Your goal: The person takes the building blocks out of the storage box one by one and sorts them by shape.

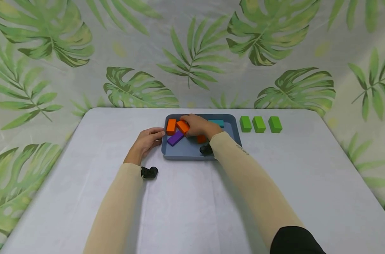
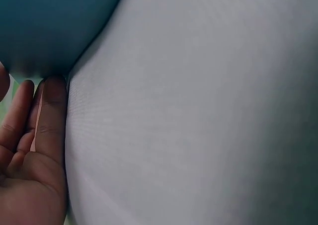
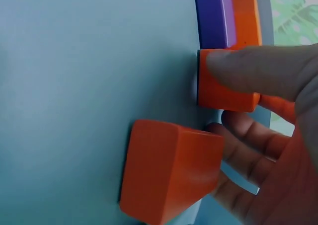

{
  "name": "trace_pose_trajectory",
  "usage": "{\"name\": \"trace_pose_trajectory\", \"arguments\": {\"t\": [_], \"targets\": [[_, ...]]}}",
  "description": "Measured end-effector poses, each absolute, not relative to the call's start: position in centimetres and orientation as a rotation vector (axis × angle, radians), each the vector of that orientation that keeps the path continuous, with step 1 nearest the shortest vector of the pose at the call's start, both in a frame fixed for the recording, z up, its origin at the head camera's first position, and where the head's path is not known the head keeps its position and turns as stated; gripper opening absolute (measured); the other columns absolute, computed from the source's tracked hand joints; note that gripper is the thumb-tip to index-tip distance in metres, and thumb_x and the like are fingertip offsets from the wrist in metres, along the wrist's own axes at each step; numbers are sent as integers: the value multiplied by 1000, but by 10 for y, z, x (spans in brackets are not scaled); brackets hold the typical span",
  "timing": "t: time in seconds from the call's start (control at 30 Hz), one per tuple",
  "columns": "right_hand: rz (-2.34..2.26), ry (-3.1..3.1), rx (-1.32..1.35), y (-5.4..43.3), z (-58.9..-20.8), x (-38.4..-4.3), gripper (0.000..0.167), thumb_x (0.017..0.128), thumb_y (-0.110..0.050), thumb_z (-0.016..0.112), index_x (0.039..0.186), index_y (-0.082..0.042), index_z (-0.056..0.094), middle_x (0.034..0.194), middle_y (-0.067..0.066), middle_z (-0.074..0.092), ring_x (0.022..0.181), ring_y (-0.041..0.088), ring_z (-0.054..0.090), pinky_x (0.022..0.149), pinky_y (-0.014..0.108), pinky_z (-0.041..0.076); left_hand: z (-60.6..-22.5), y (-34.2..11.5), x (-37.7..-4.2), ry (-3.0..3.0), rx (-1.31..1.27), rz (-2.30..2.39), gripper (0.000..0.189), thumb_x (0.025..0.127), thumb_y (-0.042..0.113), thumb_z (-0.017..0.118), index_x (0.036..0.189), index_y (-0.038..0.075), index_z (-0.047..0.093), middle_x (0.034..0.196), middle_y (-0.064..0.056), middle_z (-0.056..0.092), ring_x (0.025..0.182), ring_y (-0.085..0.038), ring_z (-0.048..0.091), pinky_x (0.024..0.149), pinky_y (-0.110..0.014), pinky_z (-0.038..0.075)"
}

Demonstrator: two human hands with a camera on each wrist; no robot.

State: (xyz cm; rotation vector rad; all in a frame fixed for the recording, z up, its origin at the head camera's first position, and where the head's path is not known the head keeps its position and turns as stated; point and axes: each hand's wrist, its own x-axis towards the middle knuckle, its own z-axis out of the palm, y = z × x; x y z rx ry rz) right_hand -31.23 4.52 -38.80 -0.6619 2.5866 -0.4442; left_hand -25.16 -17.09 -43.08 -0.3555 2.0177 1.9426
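In the head view my right hand (image 1: 199, 125) reaches into a blue-grey tray (image 1: 183, 153) and pinches an orange block (image 1: 182, 127). The right wrist view has the thumb across this orange block (image 3: 223, 95), with a finger behind it. A purple block (image 1: 175, 138) and a second orange block (image 1: 171, 126) lie close beside it. Under the right palm is a third orange block (image 1: 201, 139), partly hidden. My left hand (image 1: 146, 141) is at the tray's left side, its fairly straight fingers touching the tray wall (image 2: 49, 41) in the left wrist view.
A teal block (image 1: 218, 123) lies in the tray's far right part, partly behind the right hand. Three green blocks (image 1: 245, 124) stand in a row right of the tray. The white-covered table (image 1: 179, 197) ends at a leaf-patterned cloth (image 1: 192, 95) behind.
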Motion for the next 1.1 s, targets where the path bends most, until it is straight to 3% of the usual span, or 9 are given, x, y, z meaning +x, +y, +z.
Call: {"name": "trace_pose_trajectory", "arguments": {"t": [0.27,0.63,1.1], "targets": [[-521,2595,-678,51,-391,-318,69,87,-24,76,146,-11,42,143,8,51,122,24,50,114,40,44,-430,-171,-251,2019,-367,1936,45,99,18,61,141,4,52,145,-13,50,125,-20,54,115,-34,46],[-604,2606,-713,61,-378,-318,70,82,-28,80,140,-12,44,136,6,54,115,23,53,108,40,48,-432,-172,-251,2010,-373,1945,44,99,17,62,140,4,53,141,-11,52,120,-17,55,115,-34,46],[-755,2601,-712,132,-336,-305,65,81,-24,79,135,-15,45,133,7,52,104,26,61,93,40,54,-431,-170,-254,2027,-363,1928,45,99,18,62,141,4,52,146,-13,49,122,-19,55,115,-34,46]]}}
